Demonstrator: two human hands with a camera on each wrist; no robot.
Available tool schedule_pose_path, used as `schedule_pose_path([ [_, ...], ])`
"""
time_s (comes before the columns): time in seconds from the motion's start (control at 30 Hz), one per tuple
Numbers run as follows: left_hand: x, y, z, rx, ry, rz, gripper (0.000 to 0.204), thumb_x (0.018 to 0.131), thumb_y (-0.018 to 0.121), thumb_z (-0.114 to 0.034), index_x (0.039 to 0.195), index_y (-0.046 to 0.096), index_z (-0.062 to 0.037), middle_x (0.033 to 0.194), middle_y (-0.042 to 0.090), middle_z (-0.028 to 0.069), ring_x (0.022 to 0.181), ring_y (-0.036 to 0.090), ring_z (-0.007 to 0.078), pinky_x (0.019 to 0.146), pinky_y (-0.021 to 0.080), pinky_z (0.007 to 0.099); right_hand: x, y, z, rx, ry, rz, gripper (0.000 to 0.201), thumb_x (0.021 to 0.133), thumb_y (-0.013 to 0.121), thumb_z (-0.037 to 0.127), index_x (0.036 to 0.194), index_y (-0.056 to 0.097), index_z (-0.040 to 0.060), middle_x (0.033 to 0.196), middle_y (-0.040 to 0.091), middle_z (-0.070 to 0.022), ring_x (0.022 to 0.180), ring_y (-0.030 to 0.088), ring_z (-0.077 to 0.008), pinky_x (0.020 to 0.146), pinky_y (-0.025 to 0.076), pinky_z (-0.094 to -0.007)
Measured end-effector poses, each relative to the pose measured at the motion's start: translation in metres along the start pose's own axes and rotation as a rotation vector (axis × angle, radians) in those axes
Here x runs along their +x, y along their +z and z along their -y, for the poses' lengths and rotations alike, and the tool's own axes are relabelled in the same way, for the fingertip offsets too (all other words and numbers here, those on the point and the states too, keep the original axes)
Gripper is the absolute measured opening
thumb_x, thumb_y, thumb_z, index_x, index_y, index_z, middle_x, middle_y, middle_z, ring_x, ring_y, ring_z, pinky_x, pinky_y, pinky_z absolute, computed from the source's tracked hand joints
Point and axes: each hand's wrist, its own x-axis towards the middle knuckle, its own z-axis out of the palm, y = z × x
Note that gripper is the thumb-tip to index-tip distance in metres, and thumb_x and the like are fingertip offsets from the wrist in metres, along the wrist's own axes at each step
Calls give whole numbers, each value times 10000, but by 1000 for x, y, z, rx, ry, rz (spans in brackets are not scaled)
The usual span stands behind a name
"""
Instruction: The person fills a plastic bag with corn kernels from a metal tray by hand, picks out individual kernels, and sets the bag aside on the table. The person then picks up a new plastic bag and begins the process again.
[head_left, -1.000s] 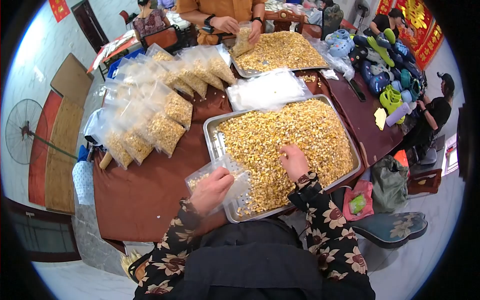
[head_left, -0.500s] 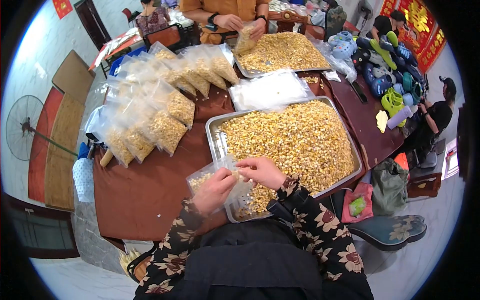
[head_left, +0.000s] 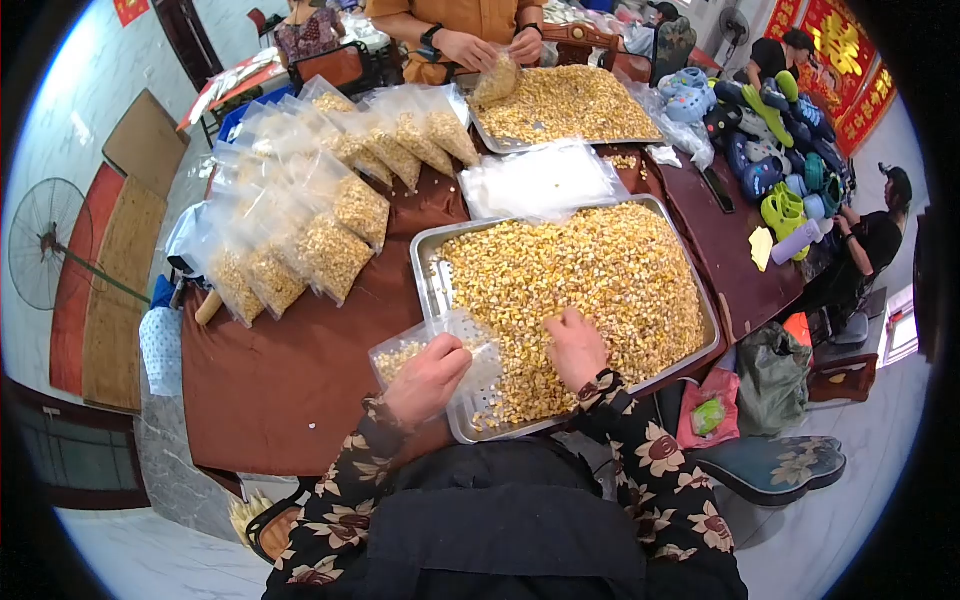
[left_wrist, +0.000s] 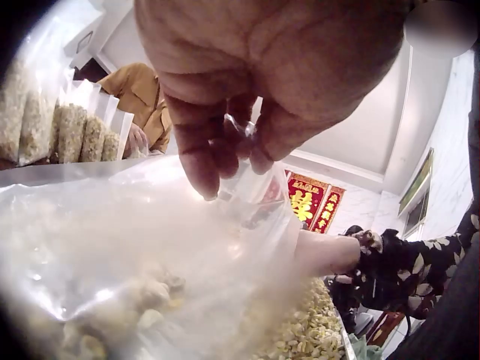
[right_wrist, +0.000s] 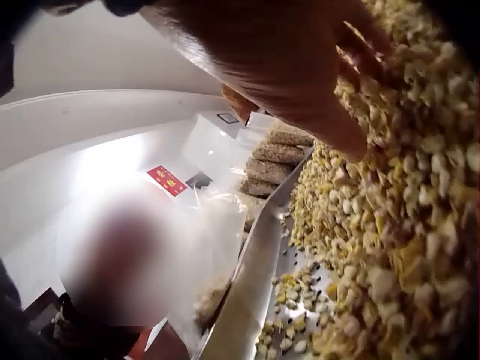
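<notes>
My left hand point(head_left: 428, 380) pinches the upper edge of a clear plastic bag point(left_wrist: 150, 225) between thumb and fingers. Corn kernels lie in the bag's lower part, and the bag overlaps the near left corner of a metal tray point(head_left: 432, 280). My right hand point(head_left: 578, 352) is over the heap of yellow and white corn kernels point(head_left: 610, 260) in that tray, fingertips down among the kernels. In the right wrist view its thumb and fingers stand apart, with kernels showing between them.
Filled bags of kernels point(head_left: 330, 250) stand in rows at the left. Flat empty bags point(head_left: 540, 182) lie beyond my tray. Across the table a person's hands point(head_left: 480, 52) hold a bag by a second tray point(head_left: 575, 140). Shoes point(head_left: 755, 150) are piled at the right.
My right hand went from the kernels to the bag's mouth beside my left hand, then back to the kernels. The left hand kept its hold on the bag.
</notes>
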Motion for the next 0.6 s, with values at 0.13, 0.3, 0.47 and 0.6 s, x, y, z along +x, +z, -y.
schedule_pose_path([
  [0.13,0,1,0,-10,0,-1,64,854,558,-55,907,548,-19,904,498,124,817,533,301,687,445,353,-12,23,-1,192,1,3,151,753,600,77,903,608,93,863,540,-126,760,569,-319,645,469,-410],
  [0.3,0,0,-3,-18,-3,3,73,837,559,-33,909,550,-18,897,495,123,819,532,297,694,446,349,7,17,-6,680,174,186,138,760,608,102,892,643,85,782,619,-94,686,596,-256,626,473,-338],
  [0.47,0,1,-3,-10,-21,30,102,816,560,-16,918,552,-22,908,494,122,825,530,295,701,446,348,30,-10,24,1218,336,383,123,798,601,91,883,643,13,724,595,11,652,537,-60,582,442,-217],
  [0.6,0,-1,-3,-17,-9,19,109,814,559,-15,923,550,-24,918,492,124,827,527,298,708,445,349,39,-13,58,1271,183,348,132,844,590,106,943,643,35,704,572,12,584,502,-49,516,410,-205],
])
